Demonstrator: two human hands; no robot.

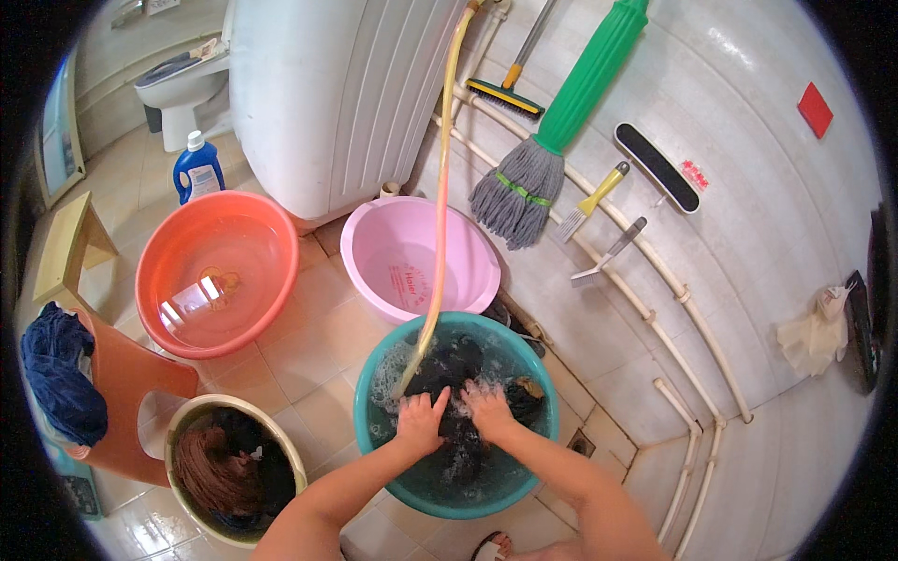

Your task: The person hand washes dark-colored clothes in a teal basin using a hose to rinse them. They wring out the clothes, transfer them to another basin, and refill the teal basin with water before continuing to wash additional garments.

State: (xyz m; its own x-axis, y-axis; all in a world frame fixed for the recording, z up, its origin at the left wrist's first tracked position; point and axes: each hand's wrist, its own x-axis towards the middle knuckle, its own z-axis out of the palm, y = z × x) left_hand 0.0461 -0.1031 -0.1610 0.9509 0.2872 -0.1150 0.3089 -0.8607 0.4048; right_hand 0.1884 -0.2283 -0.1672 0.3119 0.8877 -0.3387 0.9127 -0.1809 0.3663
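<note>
Dark cloth (458, 439) lies soaking in the water of a teal basin (363, 411), with foam and bubbles around it. On its left side my left hand (423, 421) rests palm down, thumb and fingers apart. My right hand (488, 409) presses the cloth just beside it, fingers stretched forward and their tips partly lost in foam. At the basin's right, a brownish patterned bit of fabric (526, 397) shows among the dark folds. A yellowish hose (440, 243) hangs from above and ends in the water near my left fingers.
Behind stand a pink basin (482, 252) and an orange water-filled basin (150, 243). Left are a bucket of clothes (297, 458), an orange stool (131, 374) with blue clothing (61, 374), and a blue detergent bottle (198, 173). A grey mop (519, 192) and brushes hang on the right wall.
</note>
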